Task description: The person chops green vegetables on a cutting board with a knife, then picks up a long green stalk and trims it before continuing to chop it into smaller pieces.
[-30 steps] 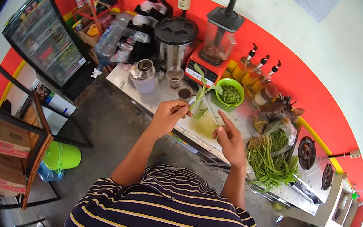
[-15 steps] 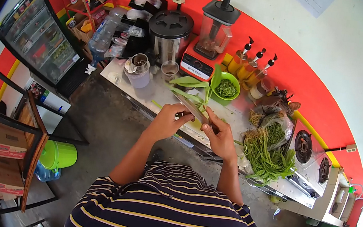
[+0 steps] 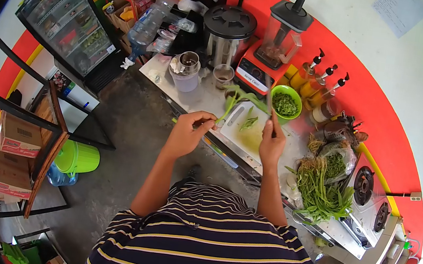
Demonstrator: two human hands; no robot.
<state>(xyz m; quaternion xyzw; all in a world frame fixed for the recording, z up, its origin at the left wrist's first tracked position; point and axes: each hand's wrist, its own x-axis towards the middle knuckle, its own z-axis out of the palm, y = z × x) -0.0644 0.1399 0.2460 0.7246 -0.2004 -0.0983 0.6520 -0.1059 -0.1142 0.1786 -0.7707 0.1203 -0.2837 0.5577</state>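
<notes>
My left hand (image 3: 188, 133) pinches the stem of a leafy green (image 3: 230, 105) in front of the counter's edge. Its leaves spread to the right, over the white cutting board (image 3: 233, 126). In my right hand (image 3: 273, 142), fingers wrapped round its handle, is a knife (image 3: 270, 98) with its blade pointing up and away from me. A cut leaf (image 3: 249, 122) lies on the board, which has a greenish wet patch. Just past the knife stands a bright green bowl (image 3: 296, 115) of chopped greens.
A heap of uncut greens (image 3: 318, 186) lies right of the board, beside a gas stove (image 3: 374, 202). Behind stand a red blender (image 3: 253, 73), pump bottles (image 3: 304, 77), a steel container (image 3: 225, 47) and a clear cup (image 3: 223, 75).
My hands have moved apart; the knife has left the stem and swung upright to the right. The cut leaf now shows on the board. The view has shifted left.
</notes>
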